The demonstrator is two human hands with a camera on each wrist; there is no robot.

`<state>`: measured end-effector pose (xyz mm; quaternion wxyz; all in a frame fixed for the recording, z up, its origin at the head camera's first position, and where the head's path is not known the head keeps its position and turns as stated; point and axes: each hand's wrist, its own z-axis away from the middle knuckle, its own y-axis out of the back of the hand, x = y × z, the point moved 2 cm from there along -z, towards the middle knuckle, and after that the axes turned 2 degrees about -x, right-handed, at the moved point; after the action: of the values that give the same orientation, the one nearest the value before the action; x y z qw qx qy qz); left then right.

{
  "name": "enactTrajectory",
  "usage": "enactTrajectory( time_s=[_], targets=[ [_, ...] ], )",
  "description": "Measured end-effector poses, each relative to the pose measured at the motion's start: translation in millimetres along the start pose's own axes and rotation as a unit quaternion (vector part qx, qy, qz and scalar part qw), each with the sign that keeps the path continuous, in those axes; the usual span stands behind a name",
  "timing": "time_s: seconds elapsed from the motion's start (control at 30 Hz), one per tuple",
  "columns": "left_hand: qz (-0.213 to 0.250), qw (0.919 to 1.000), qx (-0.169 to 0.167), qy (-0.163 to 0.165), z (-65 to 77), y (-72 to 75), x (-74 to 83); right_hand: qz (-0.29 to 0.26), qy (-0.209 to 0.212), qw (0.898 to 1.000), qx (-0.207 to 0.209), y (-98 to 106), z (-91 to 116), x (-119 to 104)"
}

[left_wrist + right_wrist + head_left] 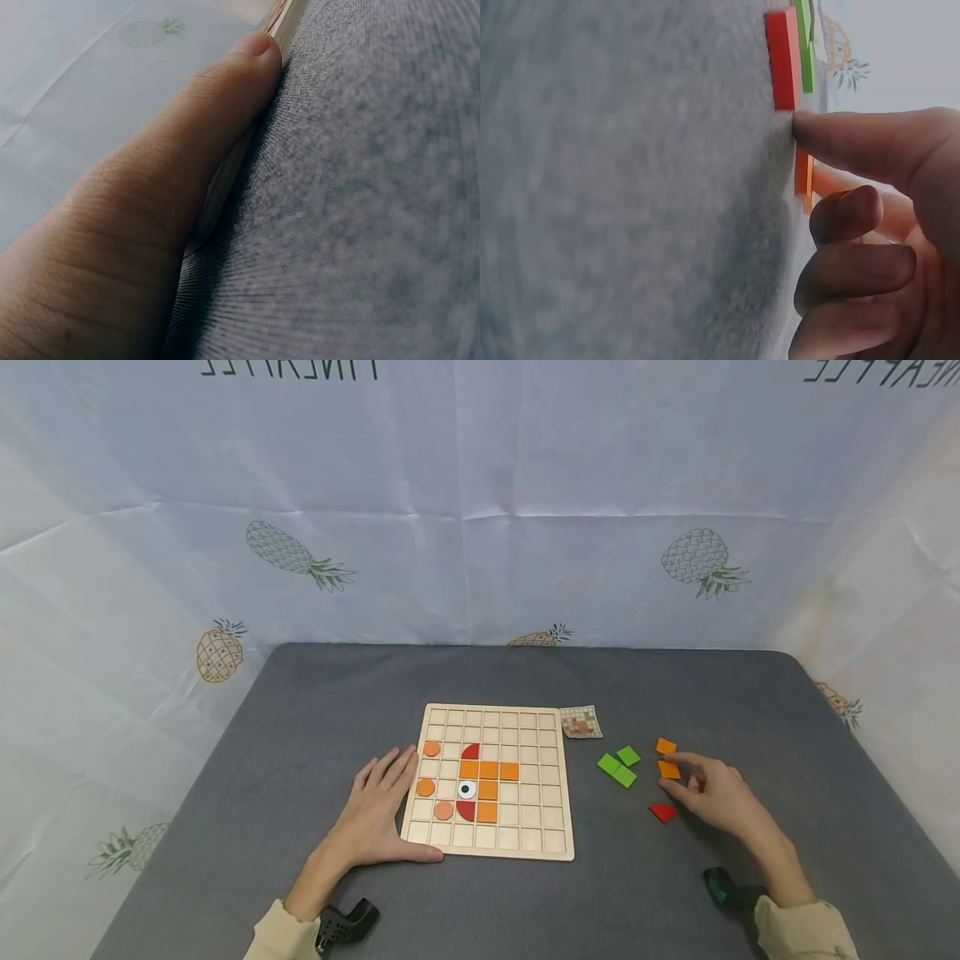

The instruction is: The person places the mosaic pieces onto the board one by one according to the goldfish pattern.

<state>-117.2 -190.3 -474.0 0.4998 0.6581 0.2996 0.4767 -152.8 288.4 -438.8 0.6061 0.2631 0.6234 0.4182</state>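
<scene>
A wooden grid board [532, 841] lies flat on the table, bearing orange squares, round orange pieces, red quarter-round pieces and an eye piece [467, 789]. My left hand [375, 818] rests at its left side; the fingers lie along the left edge, and the thumb [225, 90] touches the near edge. To the right of the board, my right hand [716, 793] pinches an orange square tile [669, 770] between thumb and index finger, low at the tabletop. A second orange tile [665, 746] lies just beyond it. A red piece [662, 812] lies nearer, below the thumb.
Several green square tiles [617, 768] lie between the board and my right hand. A small printed pattern card [581, 722] sits by the board's far right corner. The dark grey table [337, 693] meets a pineapple-print cloth [465, 577] at the back.
</scene>
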Motion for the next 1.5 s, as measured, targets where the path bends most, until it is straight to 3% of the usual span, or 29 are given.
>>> enactTrajectory(
  time_s=[0.57, 0.97, 1.5],
  targets=[
    [0.005, 1.0000, 0.001, 0.003, 0.7, -1.3, -0.6, 0.029, -0.032, 0.999, 0.009, -0.9, 4.0, -0.2],
    [0.000, 1.0000, -0.001, 0.006, -0.1, -0.2, -0.1, 0.025, -0.021, 0.999, 0.020, 1.3, 4.3, -9.7],
    [0.001, 1.0000, -0.005, 0.006, -0.8, -0.2, -0.5, -0.004, 0.019, 1.000, 0.020, -6.6, -1.2, -51.7]
  ],
)
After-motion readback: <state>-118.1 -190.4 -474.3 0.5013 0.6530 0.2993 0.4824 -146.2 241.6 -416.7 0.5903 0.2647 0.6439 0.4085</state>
